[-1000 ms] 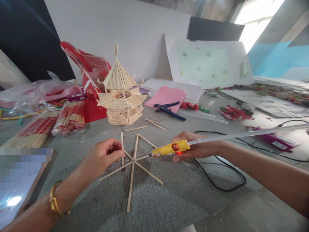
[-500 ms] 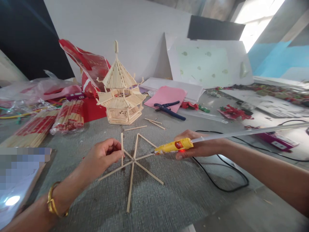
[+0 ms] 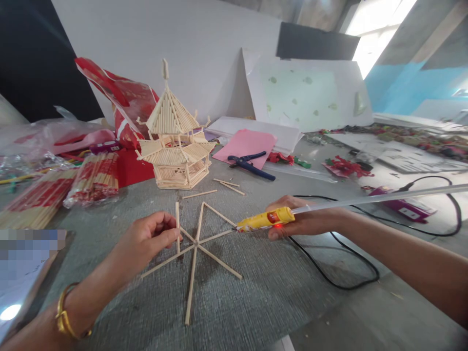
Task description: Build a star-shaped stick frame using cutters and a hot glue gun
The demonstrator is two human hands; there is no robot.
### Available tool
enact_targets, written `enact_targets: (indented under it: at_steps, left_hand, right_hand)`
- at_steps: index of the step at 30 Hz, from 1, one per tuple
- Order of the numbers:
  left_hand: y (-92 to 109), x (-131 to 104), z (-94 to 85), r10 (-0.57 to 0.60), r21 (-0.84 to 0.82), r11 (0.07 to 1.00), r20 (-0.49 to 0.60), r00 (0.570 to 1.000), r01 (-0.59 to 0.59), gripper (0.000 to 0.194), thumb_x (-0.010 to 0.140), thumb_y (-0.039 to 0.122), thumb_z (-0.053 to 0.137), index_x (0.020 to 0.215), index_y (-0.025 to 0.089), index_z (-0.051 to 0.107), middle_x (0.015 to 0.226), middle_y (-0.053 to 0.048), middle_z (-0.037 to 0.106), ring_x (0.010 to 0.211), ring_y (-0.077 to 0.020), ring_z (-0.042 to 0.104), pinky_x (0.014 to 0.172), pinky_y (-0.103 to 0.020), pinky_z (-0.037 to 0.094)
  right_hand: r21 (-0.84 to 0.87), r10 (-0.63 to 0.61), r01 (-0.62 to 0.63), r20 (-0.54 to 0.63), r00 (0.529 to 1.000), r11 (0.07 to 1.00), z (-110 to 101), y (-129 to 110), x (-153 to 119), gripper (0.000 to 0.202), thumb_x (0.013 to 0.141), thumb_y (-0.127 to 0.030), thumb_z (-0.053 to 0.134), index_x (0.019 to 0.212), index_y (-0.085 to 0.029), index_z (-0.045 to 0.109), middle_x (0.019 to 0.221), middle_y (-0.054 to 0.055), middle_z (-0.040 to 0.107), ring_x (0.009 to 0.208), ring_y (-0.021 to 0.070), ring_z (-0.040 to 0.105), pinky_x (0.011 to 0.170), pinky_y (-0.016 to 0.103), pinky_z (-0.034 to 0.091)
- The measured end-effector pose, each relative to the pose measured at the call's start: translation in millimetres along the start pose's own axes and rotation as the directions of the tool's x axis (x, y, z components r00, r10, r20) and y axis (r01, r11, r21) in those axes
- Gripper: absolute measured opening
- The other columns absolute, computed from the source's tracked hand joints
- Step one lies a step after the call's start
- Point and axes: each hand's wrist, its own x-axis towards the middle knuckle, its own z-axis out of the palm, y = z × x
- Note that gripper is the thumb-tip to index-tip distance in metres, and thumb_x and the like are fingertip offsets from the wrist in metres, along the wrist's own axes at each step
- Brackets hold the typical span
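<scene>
1. Grey, textured worktop (image 3: 278, 297) spreads across the view, with a large white panel (image 3: 175, 34) standing behind it
2. At the back, left of centre, stands a tiered pagoda model (image 3: 173, 161) made of thin sticks, near two wrapped stick bundles (image 3: 93, 178)
3. Blue-handled pliers (image 3: 252, 163) lie to its right, partly over a pink sheet (image 3: 244, 142)
4. Centred on the near worktop is a six-spoked stick frame (image 3: 196, 243); one outer stick (image 3: 219, 213) joins the tips of its far and right-hand spokes
5. The left hand (image 3: 155, 236), fingers curled, pinches a loose stick (image 3: 177, 212) between thumb and fingertips, just beside the frame's left spokes
6. The right hand (image 3: 310, 222) is wrapped round a yellow glue gun (image 3: 265, 219), a long clear glue stick (image 3: 365, 199) running from its rear
7. Its nozzle sits at that right-hand spoke's tip; whether they touch, I cannot tell
</scene>
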Motion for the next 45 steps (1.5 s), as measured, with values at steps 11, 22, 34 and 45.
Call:
enact_targets:
  at_steps: [11,22,34,45]
  left_hand:
    - [-2.1,0.4,-1.2,0.008,0.005,1.0,0.0,1.0,-0.008,0.024,0.075,0.042,0.054,0.078,0.018,0.053,0.07,0.001,0.054,0.066,-0.0139,0.049,0.063,-0.027,0.039]
    - [-7.4,1.1,-2.8,-0.002,0.009,1.0,0.003,1.0,0.002,0.024,0.076,0.042,0.055,0.079,0.018,0.054,0.07,0.002,0.054,0.065,-0.0127,0.048,0.061,-0.025,0.038]
    - [-7.8,0.7,-3.0,-0.007,0.014,1.0,-0.008,1.0,0.007,0.025,0.075,0.043,0.056,0.08,0.018,0.056,0.072,0.001,0.056,0.067,-0.0136,0.05,0.062,-0.025,0.041]
    - [20.4,0.6,-13.3,0.075,0.267,0.959,0.076,0.994,-0.093,0.03,0.075,0.048,0.052,0.079,0.019,0.058,0.067,0.002,0.055,0.063,-0.0143,0.049,0.058,-0.025,0.038]
  right_hand:
    - [0.02,0.046,-0.046,0.006,0.999,0.999,1.1,8.8,-3.0,0.037,0.084,-0.048,0.052,0.069,-0.014,0.047,0.062,-0.004,0.039,0.056,0.0062,0.035,0.052,0.02,0.029]
    - [0.007,0.038,-0.038,-0.025,0.999,0.999,0.6,4.8,-8.9,0.035,0.085,-0.045,0.052,0.069,-0.015,0.045,0.063,-0.003,0.041,0.056,0.0065,0.037,0.053,0.02,0.03]
    - [0.014,0.053,-0.053,-0.004,0.999,0.999,3.1,5.2,-6.7,0.035,0.085,-0.045,0.052,0.068,-0.015,0.045,0.063,-0.004,0.04,0.056,0.0066,0.036,0.052,0.02,0.029]
    - [-0.423,0.046,-0.112,-0.163,0.986,0.899,-20.3,18.8,-22.8,0.023,0.088,-0.034,0.046,0.073,-0.017,0.045,0.069,0.0,0.046,0.057,0.0089,0.039,0.054,0.023,0.028]
